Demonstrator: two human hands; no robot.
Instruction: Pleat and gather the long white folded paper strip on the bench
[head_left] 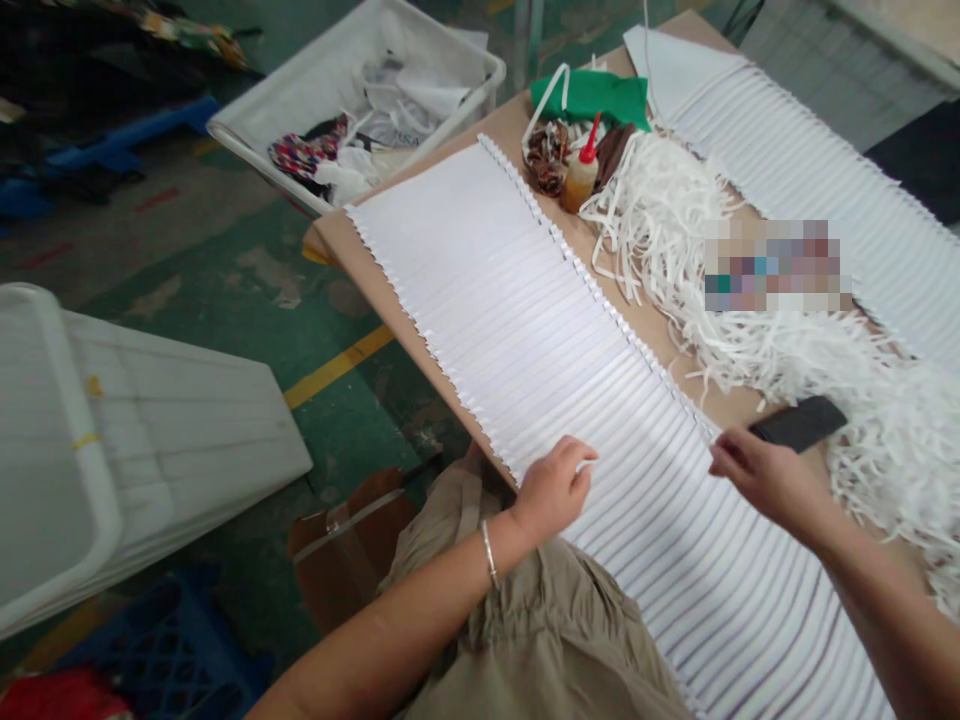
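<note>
touching the pleated white sheet (510,340), left hand (553,490) narrow and empty, right hand (769,480) narrow beside a black bar (799,423) at two o'clock.

Head cam, fwd & down, close on L hand (553,490) & R hand (772,480).

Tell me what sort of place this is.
Most likely a factory workshop for manual production. The green painted floor has a yellow marking line, a white bin holds mixed scraps, and the long work board carries a pleated white sheet beside a heap of white strips.
</note>
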